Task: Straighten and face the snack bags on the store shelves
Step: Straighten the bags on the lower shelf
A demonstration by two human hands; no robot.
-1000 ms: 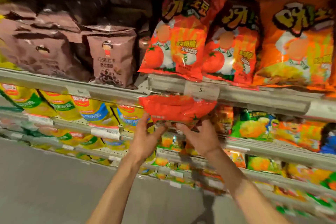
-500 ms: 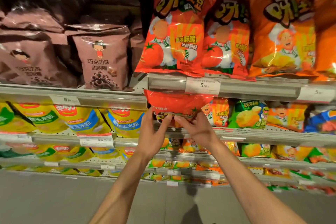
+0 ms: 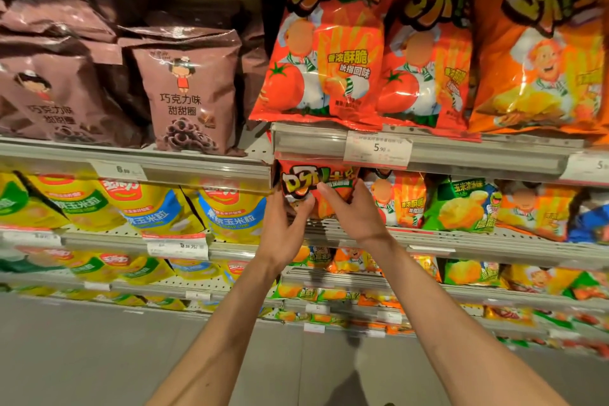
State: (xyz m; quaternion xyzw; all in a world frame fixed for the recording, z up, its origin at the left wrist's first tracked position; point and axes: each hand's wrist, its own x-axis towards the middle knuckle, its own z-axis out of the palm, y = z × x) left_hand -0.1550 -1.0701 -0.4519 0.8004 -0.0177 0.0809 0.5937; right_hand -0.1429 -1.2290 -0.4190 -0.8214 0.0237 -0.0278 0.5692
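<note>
Price tag [image 3: 377, 149] above held red bag [image 3: 316, 186]

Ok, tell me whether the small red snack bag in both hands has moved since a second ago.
Yes. The small red snack bag has turned upright, logo facing out, tucked under the white price tag.

Tiered store shelves [image 3: 461, 150] with price-label rails. At 10 o'clock, brown snack bags [image 3: 191, 89] stand on the top shelf; at 1 o'clock, red tomato bags [image 3: 323, 43] beside orange bags [image 3: 540, 53]. Yellow corn bags [image 3: 151, 208] fill the shelf below at 9 o'clock.
</note>
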